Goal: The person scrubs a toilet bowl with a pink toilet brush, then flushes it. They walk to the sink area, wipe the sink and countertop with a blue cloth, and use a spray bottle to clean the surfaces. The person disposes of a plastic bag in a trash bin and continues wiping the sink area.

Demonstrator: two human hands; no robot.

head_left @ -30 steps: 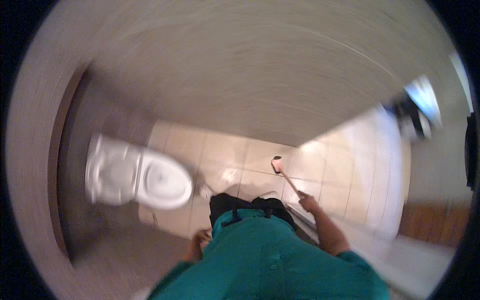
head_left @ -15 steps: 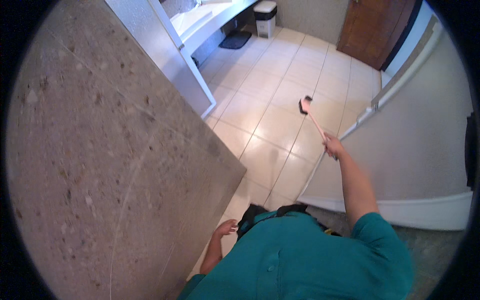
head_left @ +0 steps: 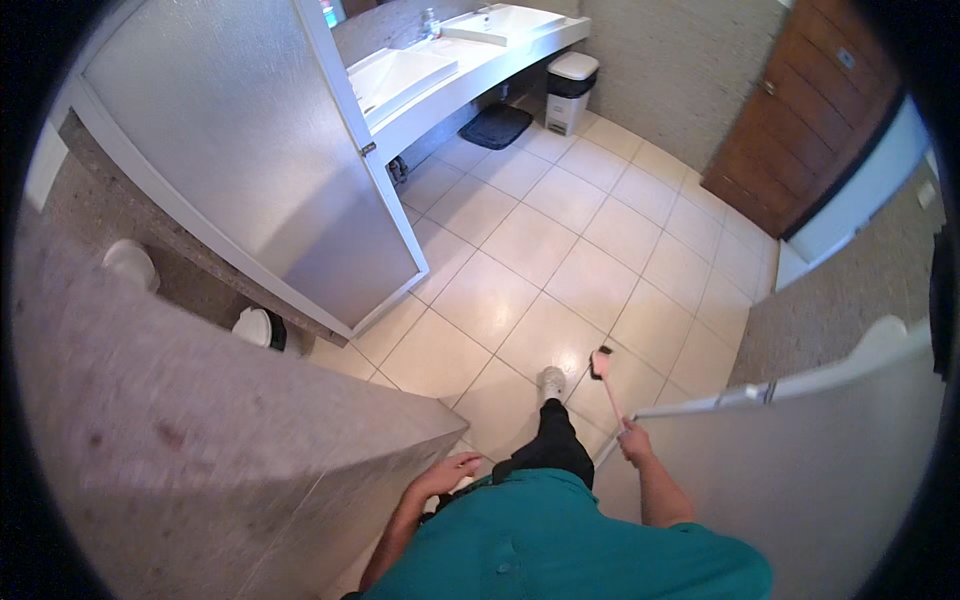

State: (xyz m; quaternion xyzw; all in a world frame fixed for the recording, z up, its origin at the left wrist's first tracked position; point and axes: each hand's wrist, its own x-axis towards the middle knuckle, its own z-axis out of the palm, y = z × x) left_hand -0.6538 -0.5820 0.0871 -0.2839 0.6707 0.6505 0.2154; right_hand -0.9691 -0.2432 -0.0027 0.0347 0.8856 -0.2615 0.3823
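Note:
My right hand [head_left: 634,442] is wrapped round the handle of a pink long-handled scrub brush [head_left: 611,392]. The brush head, with black bristles, points away from me just above or on the tiles; I cannot tell if it touches. Close by my right hand is a frosted partition door [head_left: 800,480] with a white frame. My left hand [head_left: 448,474] hangs by my hip near the end of a grey stone wall [head_left: 300,440], its fingers stretched out and holding nothing.
Ahead left stands an open frosted door [head_left: 260,150], with a toilet [head_left: 130,264] and a small bin [head_left: 258,328] behind the wall. Farther off are a sink counter [head_left: 480,85], a black mat [head_left: 496,126], a white pedal bin [head_left: 568,95] and a wooden door [head_left: 800,110]. Pale tiles [head_left: 530,245] cover the floor.
I have stepped forward out past the stone wall, and one white shoe now shows. The brush has come lower and nearer my body. More of the sinks and left stall is in view.

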